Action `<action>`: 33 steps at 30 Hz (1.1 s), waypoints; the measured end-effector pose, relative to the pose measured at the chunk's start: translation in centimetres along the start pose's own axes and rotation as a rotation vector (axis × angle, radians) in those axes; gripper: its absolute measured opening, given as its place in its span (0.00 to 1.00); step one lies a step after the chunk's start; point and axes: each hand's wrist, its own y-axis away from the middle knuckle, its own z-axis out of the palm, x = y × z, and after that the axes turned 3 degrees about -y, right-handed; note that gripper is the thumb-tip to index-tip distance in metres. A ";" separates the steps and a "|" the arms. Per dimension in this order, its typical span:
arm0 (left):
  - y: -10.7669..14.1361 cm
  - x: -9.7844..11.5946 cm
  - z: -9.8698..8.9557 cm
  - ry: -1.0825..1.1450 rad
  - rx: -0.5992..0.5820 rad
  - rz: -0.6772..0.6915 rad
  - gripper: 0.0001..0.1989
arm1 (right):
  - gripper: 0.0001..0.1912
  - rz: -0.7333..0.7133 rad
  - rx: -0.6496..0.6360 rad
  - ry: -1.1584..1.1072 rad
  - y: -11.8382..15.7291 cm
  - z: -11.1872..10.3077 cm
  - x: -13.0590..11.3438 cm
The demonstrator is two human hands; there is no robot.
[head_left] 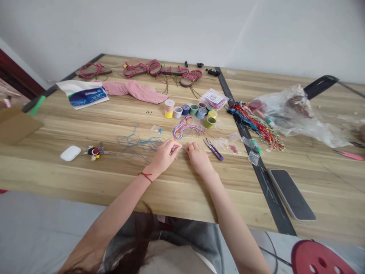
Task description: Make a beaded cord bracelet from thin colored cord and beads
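Left hand point(164, 156) is closed narrow, its fingertips point(177, 144) pinching fine pale strands point(181, 149) with a bluish glint among them; the strands are too thin to follow far. Right hand point(198, 158) lies just beside it, fingers curled in toward the same strands, though whether it grips them I cannot tell. A red string bracelet point(145, 176) circles the left wrist, and both hands rest on a pale wooden table point(85, 179).

Everything else is placed around the cluster of thread spools point(189, 110). Directly in front of the cluster lies a looped bundle of rainbow threads point(182, 128), with the hands just nearer the person. Front-left of the spools, a loose tangle of blue thread point(139, 144) reaches almost to the left hand. Front-right, purple-handled thread snips point(213, 149) lie near the right hand. Farther left of the spools are a small tassel charm point(94, 152) and a white earbud case point(70, 153). To their right sit a bunch of multicoloured braided cords point(255, 123) and a crumpled plastic bag point(299, 114). Behind them are a pink cloth point(132, 91) and sandal soles wound with pink cord point(134, 69).
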 end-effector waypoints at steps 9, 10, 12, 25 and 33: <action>0.0 0.0 0.0 0.010 0.005 -0.005 0.03 | 0.08 0.019 0.129 -0.280 0.4 0.1 0.8; 0.0 0.0 0.0 0.013 0.005 -0.005 0.03 | 0.07 0.032 0.157 -0.359 0.5 -0.1 0.9; 0.0 0.0 0.0 0.010 0.002 -0.006 0.03 | 0.06 0.045 0.208 -0.503 0.6 -0.5 1.1; 0.2 0.0 0.1 0.019 0.025 -0.026 0.02 | 0.16 0.249 -0.011 -1.654 0.4 -1.9 -0.2; 0.3 0.3 0.1 -0.040 0.117 0.074 0.03 | 0.22 0.380 -0.117 -1.934 0.8 -2.2 -0.7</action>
